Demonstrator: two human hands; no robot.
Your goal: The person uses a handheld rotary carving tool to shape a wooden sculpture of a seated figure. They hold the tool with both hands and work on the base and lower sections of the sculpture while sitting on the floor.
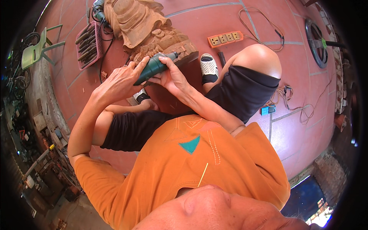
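Observation:
A dark green die grinder (pixel 154 67) is held between my two hands in front of my lap, tilted, its black nose up and to the right. My left hand (pixel 121 81) wraps around its rear end, fingers on top. My right hand (pixel 172 79) grips it nearer the nose, thumb along the upper side and fingers beneath. Just beyond the tool lies a carved wooden statue (pixel 132 21), brown, with folded drapery and small carved shapes at its near end. I cannot make out whether a bit is fitted in the nose.
A pink basket (pixel 96 36) of carving tools stands left of the statue, beside a black cord. An orange power strip (pixel 226 38) lies on the red tiles at right. Farther out are a green chair (pixel 33 55), a dark wheel (pixel 309 35) and a small blue device (pixel 265 110).

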